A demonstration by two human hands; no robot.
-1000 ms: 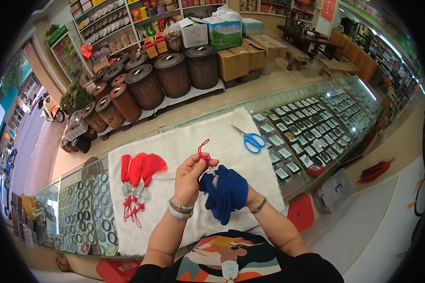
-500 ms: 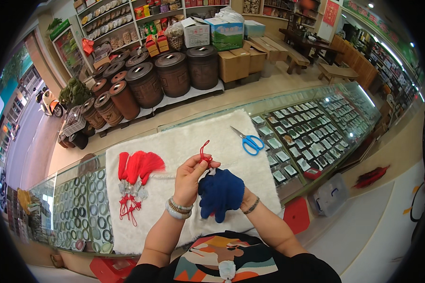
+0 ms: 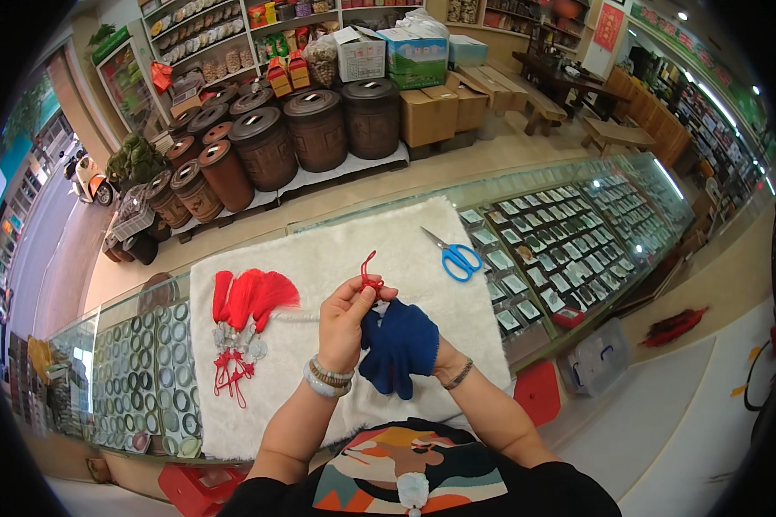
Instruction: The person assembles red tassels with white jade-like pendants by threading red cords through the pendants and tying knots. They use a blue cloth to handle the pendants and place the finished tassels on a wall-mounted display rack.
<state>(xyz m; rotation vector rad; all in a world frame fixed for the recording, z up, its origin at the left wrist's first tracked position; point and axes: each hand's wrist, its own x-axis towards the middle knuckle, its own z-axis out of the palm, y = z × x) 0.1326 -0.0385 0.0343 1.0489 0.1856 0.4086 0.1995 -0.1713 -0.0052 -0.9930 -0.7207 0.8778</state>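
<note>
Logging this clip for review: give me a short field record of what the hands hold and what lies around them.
setting: glass display counter covered by a white fluffy mat
left hand: bare, beaded bracelets on the wrist, fingers pinching a red knotted cord
right hand: mostly hidden behind a dark blue tassel that it holds
on mat, left: bunch of red tassels with red cords below
on mat, right: blue-handled scissors, lying apart from both hands
beyond counter: row of brown lidded jars

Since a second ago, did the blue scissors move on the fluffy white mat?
No. The blue scissors lie at the same spot near the white mat's right edge, beside the glass counter.
</note>
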